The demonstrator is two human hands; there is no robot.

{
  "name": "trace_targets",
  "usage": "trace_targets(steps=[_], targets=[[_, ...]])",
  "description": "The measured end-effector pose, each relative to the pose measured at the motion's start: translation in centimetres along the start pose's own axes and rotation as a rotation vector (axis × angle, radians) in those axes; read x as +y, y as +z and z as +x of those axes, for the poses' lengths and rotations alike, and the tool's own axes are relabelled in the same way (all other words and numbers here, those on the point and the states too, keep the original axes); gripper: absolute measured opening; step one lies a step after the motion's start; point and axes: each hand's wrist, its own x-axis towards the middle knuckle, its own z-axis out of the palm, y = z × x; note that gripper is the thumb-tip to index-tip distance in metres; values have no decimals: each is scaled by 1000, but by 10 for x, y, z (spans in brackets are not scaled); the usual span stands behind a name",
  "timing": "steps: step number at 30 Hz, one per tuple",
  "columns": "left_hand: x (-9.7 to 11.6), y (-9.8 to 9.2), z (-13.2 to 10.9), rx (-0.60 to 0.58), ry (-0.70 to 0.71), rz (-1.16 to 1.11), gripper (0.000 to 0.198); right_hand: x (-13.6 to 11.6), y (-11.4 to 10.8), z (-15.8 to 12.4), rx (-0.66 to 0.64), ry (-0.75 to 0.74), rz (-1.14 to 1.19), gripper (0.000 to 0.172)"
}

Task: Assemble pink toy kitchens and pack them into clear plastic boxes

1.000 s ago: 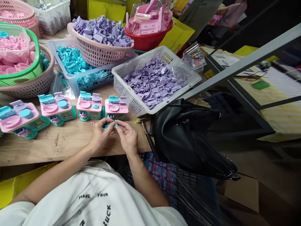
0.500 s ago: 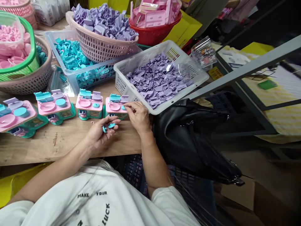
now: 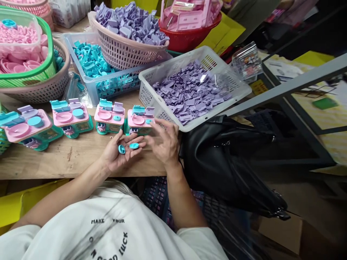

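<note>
My left hand point(image 3: 121, 151) is palm up, fingers extended, and carries two small oval teal plastic caps, one cap point(image 3: 121, 149) near the thumb and another cap point(image 3: 133, 146) on the fingers. To its right, my right hand point(image 3: 166, 142) has its fingers apart with nothing visible in them, beside the rightmost toy kitchen point(image 3: 139, 121). That toy has a pink top with a round basin, a teal piece on it, and teal and purple parts along the back. Another toy kitchen point(image 3: 110, 117) stands just left of it, with a similar teal piece on top.
Two more toy kitchens point(image 3: 72, 117) line the wooden table point(image 3: 81, 159) at left. Behind are a white basket point(image 3: 159, 104) of purple parts, a blue bin point(image 3: 93, 90) of teal parts, a pink basket point(image 3: 127, 57) and a green basket point(image 3: 51, 47). A black bag point(image 3: 222, 166) hangs at right.
My right hand has drawn back from the rightmost toy kitchen and its fingers have spread. My left palm has opened flatter, showing both caps. The view has shifted slightly left.
</note>
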Motion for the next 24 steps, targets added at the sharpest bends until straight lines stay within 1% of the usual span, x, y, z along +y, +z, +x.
trace_targets(steps=[1,2,3,4,5,7,8,9,10,12,15,20,22,23,24], targets=[[-2,0,-1,1,-11,3,52,-8,-4,-7,-47,-45,39,30],[-3,0,-1,0,-27,14,49,-16,-7,-14,-106,-72,88,26],[-6,-1,-1,1,-44,36,43,-21,-9,-22,-152,-62,142,20],[-8,-1,-1,1,-70,74,37,-24,-9,-30,-168,2,189,17],[-11,-2,0,2,-101,127,30,-24,-9,-38,-152,116,226,17],[-15,-6,3,12,-165,251,20,-16,-7,-53,-88,401,275,21],[-17,-9,5,24,-178,311,17,-10,-4,-60,-80,515,280,23],[-18,-12,7,40,-175,362,16,-2,-2,-67,-91,584,261,25],[-19,-16,9,58,-153,399,14,6,0,-73,-111,605,217,25],[-20,-23,14,79,-99,431,11,19,4,-82,-115,546,84,27],[-18,-31,19,65,-72,423,9,29,4,-90,-94,381,-68,26],[-9,-34,21,64,-86,375,8,30,-6,-93,-279,76,-162,23],[-5,-34,21,62,-94,346,7,28,-10,-87,-297,24,-143,24],[-3,-34,21,65,-93,332,7,27,-11,-82,-270,27,-123,25],[-1,-34,21,68,-93,317,7,25,-11,-74,-215,46,-103,25]])
